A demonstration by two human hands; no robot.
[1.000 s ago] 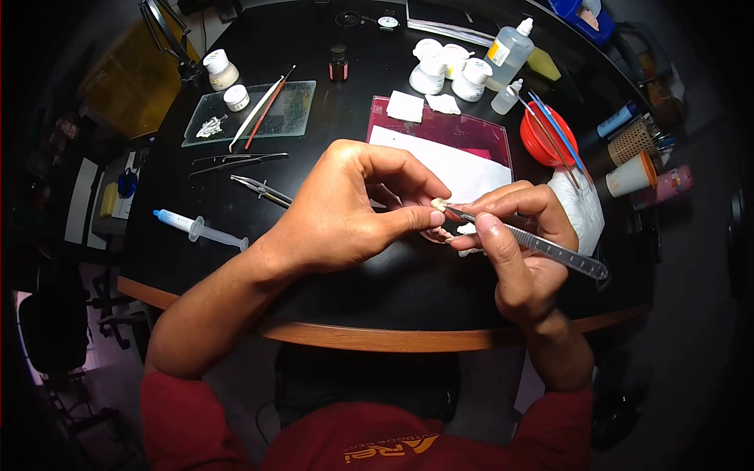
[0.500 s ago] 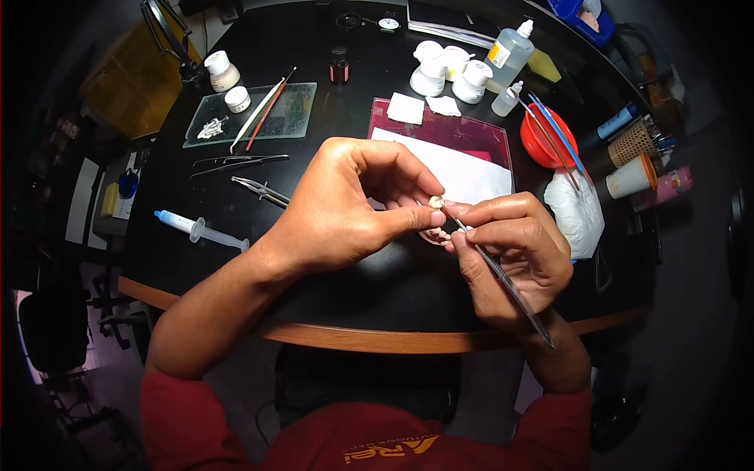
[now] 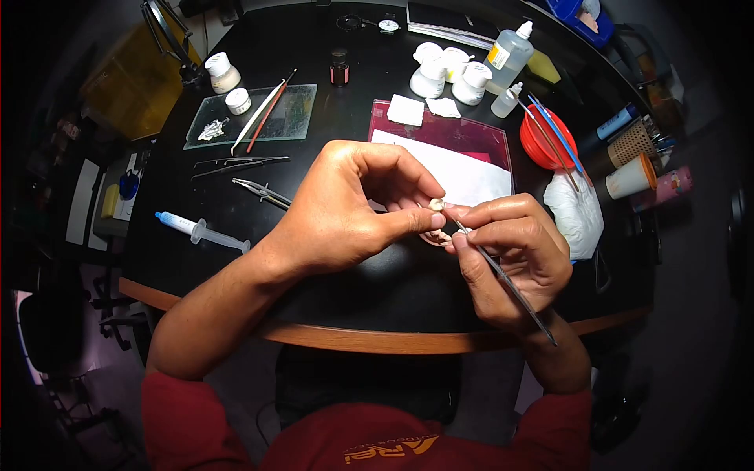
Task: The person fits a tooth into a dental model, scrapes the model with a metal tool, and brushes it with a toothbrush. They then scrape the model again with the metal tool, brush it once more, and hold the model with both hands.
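Between the thumb and forefinger of my left hand point(image 3: 353, 204) is a small cream tooth-shaped piece point(image 3: 437, 205). My right hand point(image 3: 518, 255) pinches a thin metal tool point(image 3: 514, 292), whose upper tip is close to the piece; whether they touch is too small to tell. Just below, a pinkish dental model with a row of teeth point(image 3: 437, 236) shows partly between the hands, the rest hidden by fingers. Behind the hands lies a white paper sheet point(image 3: 452, 174) on a dark red tray point(image 3: 491, 135).
A glass slab point(image 3: 294, 118) with a small jar and brushes is at the upper left. Tweezers point(image 3: 239, 163), pliers-like tool point(image 3: 263, 191) and a syringe point(image 3: 200, 231) lie left. White jars point(image 3: 428, 81), bottles point(image 3: 510, 55) and a red bowl point(image 3: 542, 141) stand at the upper right.
The metal tool in my right hand has shifted slightly, its lower end a little to the right. Both hands stay nearly in place.
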